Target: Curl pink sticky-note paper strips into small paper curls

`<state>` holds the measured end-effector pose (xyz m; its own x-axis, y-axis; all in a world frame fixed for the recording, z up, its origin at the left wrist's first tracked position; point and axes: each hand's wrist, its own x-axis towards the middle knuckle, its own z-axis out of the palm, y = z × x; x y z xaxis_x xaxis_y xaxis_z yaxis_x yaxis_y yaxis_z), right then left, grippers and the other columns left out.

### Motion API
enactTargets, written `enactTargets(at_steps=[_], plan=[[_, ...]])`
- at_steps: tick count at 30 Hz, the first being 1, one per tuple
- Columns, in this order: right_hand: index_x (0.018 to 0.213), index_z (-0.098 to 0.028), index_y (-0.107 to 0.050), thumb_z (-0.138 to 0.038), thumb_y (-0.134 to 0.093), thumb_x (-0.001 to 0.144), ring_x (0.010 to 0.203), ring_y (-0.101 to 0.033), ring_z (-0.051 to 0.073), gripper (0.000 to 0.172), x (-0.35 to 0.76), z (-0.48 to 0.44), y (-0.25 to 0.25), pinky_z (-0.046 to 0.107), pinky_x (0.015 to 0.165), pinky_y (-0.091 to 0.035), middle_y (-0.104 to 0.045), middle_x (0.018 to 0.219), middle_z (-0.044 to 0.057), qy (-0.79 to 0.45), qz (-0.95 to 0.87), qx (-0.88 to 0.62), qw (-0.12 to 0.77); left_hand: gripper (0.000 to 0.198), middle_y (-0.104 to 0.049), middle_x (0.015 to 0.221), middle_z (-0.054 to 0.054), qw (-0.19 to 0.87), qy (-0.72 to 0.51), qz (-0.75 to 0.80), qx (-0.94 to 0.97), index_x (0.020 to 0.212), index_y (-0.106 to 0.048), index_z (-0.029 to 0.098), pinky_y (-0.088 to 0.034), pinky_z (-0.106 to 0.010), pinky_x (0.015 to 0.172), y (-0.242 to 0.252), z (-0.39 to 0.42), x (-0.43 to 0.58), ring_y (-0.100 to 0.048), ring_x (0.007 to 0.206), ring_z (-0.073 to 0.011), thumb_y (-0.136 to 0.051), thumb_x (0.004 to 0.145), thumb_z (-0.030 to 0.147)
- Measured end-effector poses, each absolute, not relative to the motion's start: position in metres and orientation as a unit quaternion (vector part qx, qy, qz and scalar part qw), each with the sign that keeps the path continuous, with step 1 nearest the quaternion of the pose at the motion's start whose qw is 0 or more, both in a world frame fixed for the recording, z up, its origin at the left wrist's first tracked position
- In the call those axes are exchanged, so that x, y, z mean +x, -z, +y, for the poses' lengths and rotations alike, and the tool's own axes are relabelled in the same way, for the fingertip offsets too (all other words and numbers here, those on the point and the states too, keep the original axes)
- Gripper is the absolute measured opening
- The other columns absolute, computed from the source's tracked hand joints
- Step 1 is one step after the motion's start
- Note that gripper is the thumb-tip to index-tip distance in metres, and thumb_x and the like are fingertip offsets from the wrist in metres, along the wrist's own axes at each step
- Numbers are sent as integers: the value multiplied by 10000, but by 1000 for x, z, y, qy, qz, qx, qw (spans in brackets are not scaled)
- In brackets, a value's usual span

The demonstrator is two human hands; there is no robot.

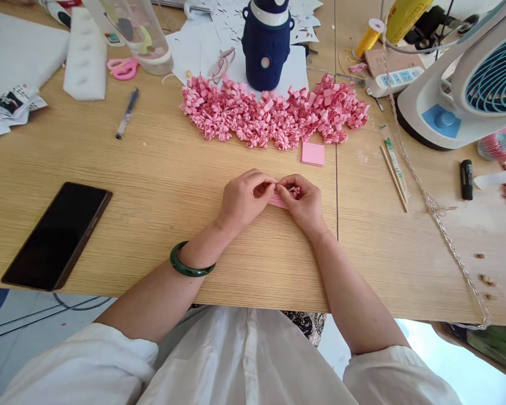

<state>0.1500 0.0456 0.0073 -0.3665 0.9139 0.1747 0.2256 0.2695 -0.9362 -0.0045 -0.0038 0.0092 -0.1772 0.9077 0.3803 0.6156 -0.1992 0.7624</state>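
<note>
Pale wooden tabletop, crowded at the back! Just beyond the hands lay a heap of pink paper curls, a navy flask behind it. Left hand and right hand met, fingertips pinching a pink paper piece, mostly hidden. Fan right of the heap, cut off.

— How are the hands placed?
— The left hand and right hand are brought together, fingertips pinched and touching.
— And the forearms?
— Both are angled inward, wrists lowered.
</note>
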Motion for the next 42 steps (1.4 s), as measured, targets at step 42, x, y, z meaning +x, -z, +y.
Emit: enactTargets(at_steps=[42], plan=[[770,-208,-666,-343,-750,846,678,-642,119,175,151,43,-10,271,629,-502,-686,764,-8,-501,-624,-424,425,176,-732,687,-16,462,-551,533,446,795,-781,168,-550,-260,692,-19,1,-3,-663,654,-133,-763,814,342]])
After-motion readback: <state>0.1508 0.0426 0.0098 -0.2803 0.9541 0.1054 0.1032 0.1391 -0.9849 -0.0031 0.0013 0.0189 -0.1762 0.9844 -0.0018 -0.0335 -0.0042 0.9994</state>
